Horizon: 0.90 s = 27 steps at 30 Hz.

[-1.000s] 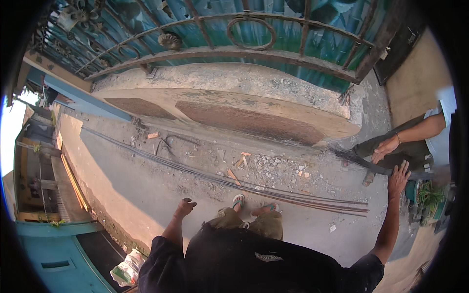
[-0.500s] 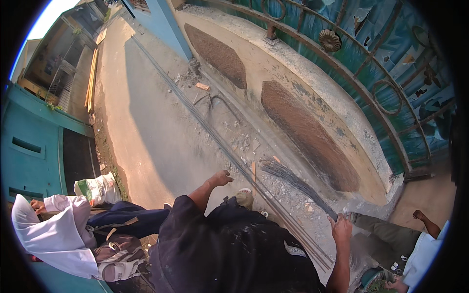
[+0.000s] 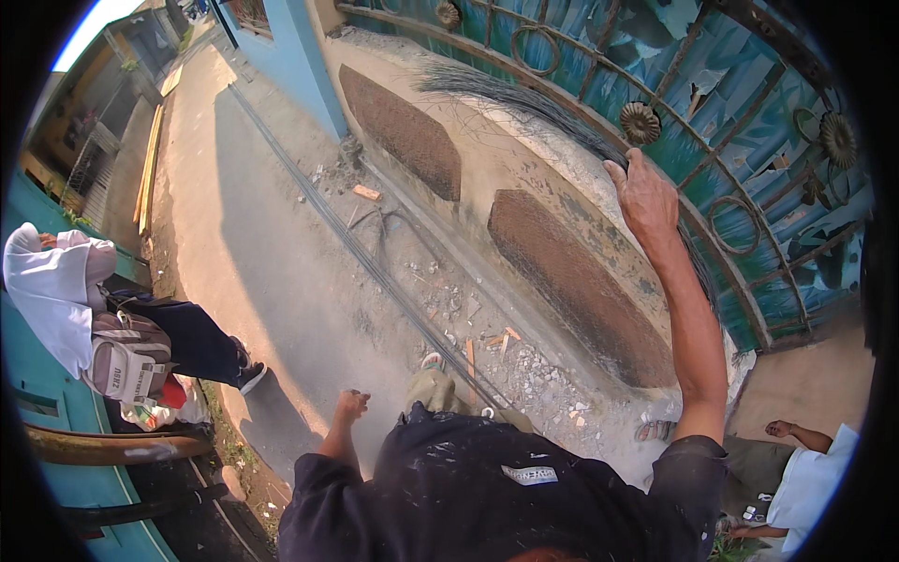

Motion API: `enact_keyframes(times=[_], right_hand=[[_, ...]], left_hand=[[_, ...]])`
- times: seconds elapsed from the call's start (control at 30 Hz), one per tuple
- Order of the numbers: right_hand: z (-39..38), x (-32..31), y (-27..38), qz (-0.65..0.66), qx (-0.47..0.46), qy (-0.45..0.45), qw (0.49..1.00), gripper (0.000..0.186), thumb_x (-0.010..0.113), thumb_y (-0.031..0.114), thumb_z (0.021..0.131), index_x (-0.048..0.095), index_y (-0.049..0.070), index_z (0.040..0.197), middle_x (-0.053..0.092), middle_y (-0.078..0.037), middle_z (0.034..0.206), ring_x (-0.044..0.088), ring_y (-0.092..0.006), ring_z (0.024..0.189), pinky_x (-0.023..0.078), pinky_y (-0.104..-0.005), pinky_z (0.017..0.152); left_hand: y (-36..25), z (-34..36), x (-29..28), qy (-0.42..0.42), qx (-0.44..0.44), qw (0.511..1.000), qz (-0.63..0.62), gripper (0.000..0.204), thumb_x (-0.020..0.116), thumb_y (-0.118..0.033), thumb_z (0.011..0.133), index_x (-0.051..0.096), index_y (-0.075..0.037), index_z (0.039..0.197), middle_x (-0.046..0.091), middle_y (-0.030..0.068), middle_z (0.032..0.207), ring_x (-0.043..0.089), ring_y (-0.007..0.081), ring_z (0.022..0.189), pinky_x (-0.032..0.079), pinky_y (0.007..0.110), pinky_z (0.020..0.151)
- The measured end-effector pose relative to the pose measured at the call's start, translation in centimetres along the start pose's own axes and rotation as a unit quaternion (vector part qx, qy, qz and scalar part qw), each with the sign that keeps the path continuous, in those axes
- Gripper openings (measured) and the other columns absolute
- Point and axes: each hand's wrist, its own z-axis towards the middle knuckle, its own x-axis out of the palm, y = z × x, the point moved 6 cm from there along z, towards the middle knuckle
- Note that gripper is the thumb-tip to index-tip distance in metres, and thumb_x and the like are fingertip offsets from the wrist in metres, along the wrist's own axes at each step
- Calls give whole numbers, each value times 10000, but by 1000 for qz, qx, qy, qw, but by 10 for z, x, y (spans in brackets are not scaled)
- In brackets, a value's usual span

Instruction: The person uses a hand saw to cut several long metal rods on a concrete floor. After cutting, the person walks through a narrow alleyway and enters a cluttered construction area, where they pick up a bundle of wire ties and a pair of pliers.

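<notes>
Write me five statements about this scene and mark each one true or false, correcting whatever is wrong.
1. The right hand grips a bundle of thin dark wires. True.

2. The left hand is clasped around the long bars. False: it holds nothing that shows, and the bars lie on the ground.

3. The low wall has two brown panels on its face. True.

4. The person in white at the left has a wheelbarrow. False: that person has a backpack.

5. A round, flower-like ornament is on the gate above the wall. True.
</notes>
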Motion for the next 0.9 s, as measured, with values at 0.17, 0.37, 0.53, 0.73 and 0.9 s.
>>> enact_keyframes(times=[0.17,0.37,0.53,0.73,0.9], right_hand=[[106,95,25,-58,8,-33,998,411,437,454,964,491,82,1130,617,-212,951,640,-377,832,524,-467,642],[128,237,-11,35,157,81,984,457,449,424,964,503,78,1258,488,-267,1196,473,-414,1150,396,-526,937],[136,245,-17,-26,168,52,984,486,439,443,961,506,78,1273,466,-242,1246,437,-399,1181,315,-534,1003],[149,256,-12,-10,171,10,985,518,488,486,925,534,68,1228,464,-190,1295,425,-356,1210,304,-496,1030],[144,251,-18,-5,184,3,983,492,491,463,934,543,57,1207,494,-180,1266,440,-352,1204,303,-499,1040]], left_hand=[[50,73,11,135,-89,984,80,422,597,-252,879,551,9,1208,594,209,1192,621,363,1016,482,512,835],[-122,93,-10,-24,128,990,55,627,690,-270,789,488,104,1250,639,237,1075,643,295,972,505,402,819],[-398,70,38,-27,326,941,91,831,718,-424,773,403,103,1333,567,304,1208,572,385,1129,446,409,959],[-711,10,156,-105,594,789,116,1018,646,-548,799,160,70,1446,226,277,1490,244,400,1382,168,556,1119],[-807,-20,206,-129,491,862,9,995,477,-603,880,94,125,1439,68,352,1499,37,437,1423,11,561,1130]])
